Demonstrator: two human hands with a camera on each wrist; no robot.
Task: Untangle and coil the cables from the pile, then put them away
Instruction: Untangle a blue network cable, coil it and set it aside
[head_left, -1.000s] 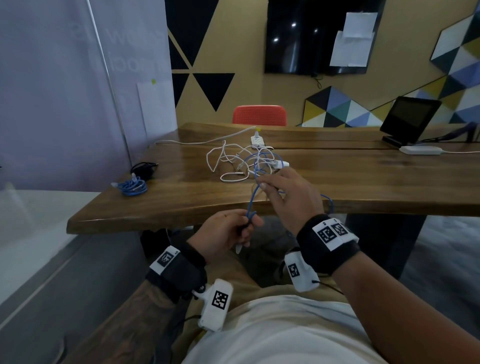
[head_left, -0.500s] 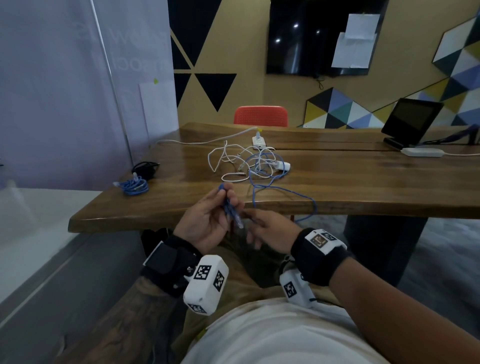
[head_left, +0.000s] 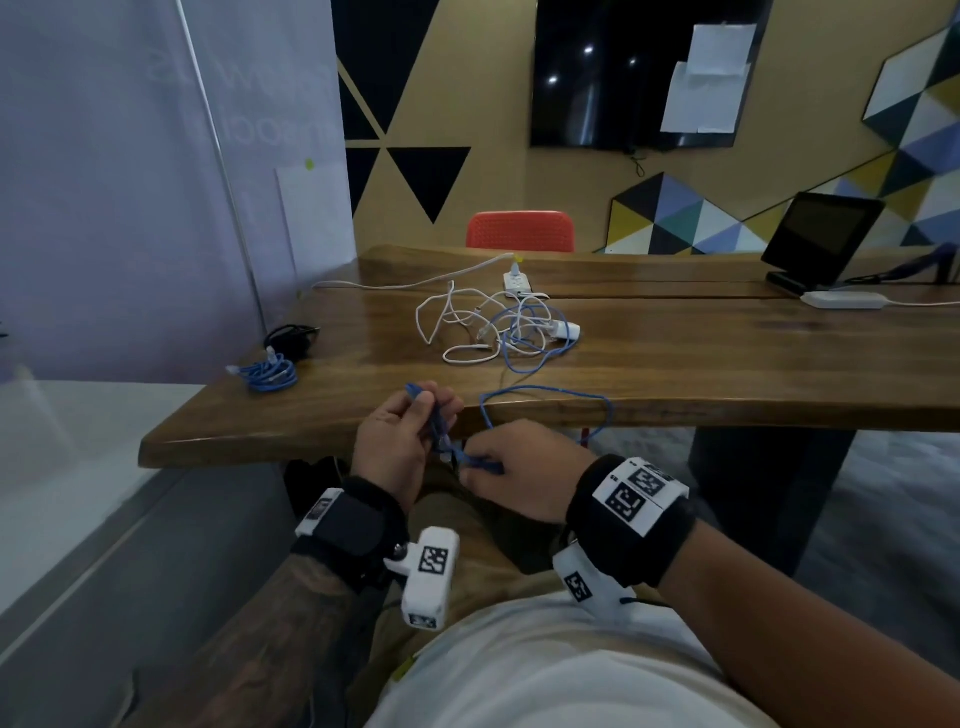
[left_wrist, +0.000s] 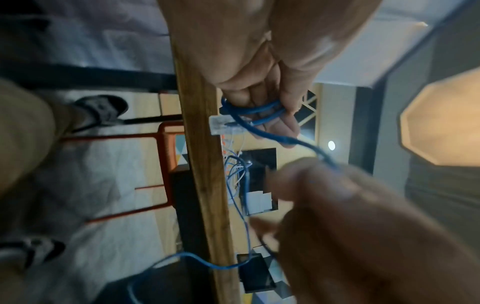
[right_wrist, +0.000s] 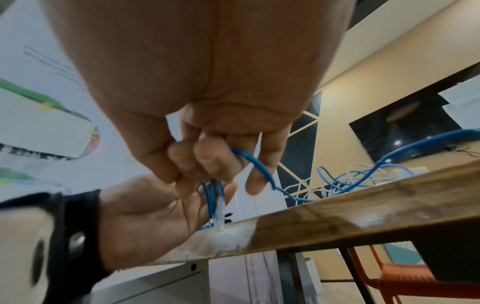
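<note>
A blue network cable (head_left: 545, 389) runs from the tangled pile (head_left: 498, 332) on the wooden table (head_left: 727, 374), over the front edge, to both hands. My left hand (head_left: 405, 431) grips a few small loops of it (left_wrist: 254, 111), with the clear plug (right_wrist: 221, 214) hanging below the fingers. Just to its right, my right hand (head_left: 519, 467) pinches the cable (right_wrist: 249, 162) close to the loops. The pile holds white cables, a white charger and more of the blue cable.
A coiled blue cable (head_left: 270, 371) and a black coiled cable (head_left: 291, 338) lie at the table's left end. A white power strip (head_left: 517, 280), a tablet on a stand (head_left: 821, 234) and a white box (head_left: 841, 300) sit further back. An orange chair (head_left: 519, 231) stands behind the table.
My right hand came down from the pile to the table's front edge, drawing blue cable with it. My left hand rose and now holds loops of the cable.
</note>
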